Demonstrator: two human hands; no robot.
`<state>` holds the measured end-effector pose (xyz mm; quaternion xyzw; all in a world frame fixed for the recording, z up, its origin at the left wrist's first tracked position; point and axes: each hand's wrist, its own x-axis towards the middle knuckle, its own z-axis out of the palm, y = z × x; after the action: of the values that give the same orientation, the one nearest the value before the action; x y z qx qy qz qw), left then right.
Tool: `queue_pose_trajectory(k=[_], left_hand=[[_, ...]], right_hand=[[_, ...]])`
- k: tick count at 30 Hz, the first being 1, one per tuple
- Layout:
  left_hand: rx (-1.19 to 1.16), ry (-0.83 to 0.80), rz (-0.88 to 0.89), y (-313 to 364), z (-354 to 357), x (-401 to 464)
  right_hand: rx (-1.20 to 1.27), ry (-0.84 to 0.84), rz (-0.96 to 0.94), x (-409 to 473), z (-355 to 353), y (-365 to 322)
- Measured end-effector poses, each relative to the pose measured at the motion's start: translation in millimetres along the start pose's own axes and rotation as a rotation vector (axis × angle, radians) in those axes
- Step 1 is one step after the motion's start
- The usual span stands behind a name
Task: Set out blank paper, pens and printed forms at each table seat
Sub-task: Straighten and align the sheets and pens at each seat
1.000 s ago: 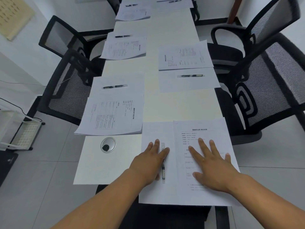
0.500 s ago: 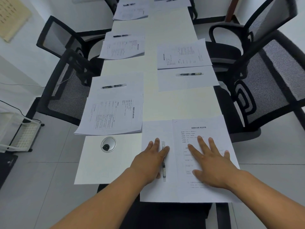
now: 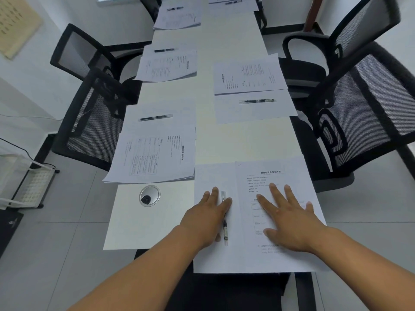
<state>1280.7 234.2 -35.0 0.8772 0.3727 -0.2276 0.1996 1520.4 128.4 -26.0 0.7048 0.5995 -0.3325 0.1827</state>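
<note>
1. Left hand [image 3: 207, 217] lies flat, fingers straight, on blank paper [image 3: 213, 176] beside the pen [image 3: 224, 223]; right hand [image 3: 289, 223] presses flat on the printed form [image 3: 276, 173] at the near seat
2. Risk: a sliding palm could roll the pen or skew sheets off the table [image 3: 235, 142] edge
3. Visible: six pens, six forms

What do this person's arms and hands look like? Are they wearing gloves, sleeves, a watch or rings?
Both arms are bare as far as the picture shows them, with no sleeves in view. The left hand and right hand wear no gloves. No watch, bracelet or ring shows on either wrist or on the fingers.
</note>
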Motion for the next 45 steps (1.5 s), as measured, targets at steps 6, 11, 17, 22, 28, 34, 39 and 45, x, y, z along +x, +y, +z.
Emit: queue_pose_trajectory(k=[6, 11, 17, 22, 28, 34, 39, 45], left_hand=[[0.022, 0.021, 0.010, -1.9, -5.1, -5.7], [0.037, 0.021, 0.005, -2.8, -15.3, -20.4], [0.133, 0.068, 0.003, -6.7, -43.2, -49.1], [0.171, 0.109, -0.008, -11.8, -61.5, -76.6], [0.205, 0.178, -0.032, -5.4, -86.3, -122.9], [0.225, 0.243, -0.087, 16.5, -105.0, -187.5], [0.231, 0.288, -0.153, 40.1, -108.0, -247.6], [0.213, 0.368, -0.223, 68.6, -102.2, -323.7]], right_hand=[[-0.023, 0.039, -0.002, -6.6, -2.5, -0.4], [-0.064, 0.061, 0.016, -19.9, -5.3, -5.4], [-0.117, 0.121, 0.028, -48.1, -23.2, -25.2], [-0.148, 0.182, 0.049, -76.4, -36.1, -46.6], [-0.160, 0.276, 0.033, -121.8, -50.8, -78.0], [-0.181, 0.379, -0.038, -175.1, -57.2, -101.2], [-0.204, 0.459, -0.098, -227.0, -60.9, -114.7], [-0.222, 0.532, -0.182, -296.6, -53.7, -140.0]])
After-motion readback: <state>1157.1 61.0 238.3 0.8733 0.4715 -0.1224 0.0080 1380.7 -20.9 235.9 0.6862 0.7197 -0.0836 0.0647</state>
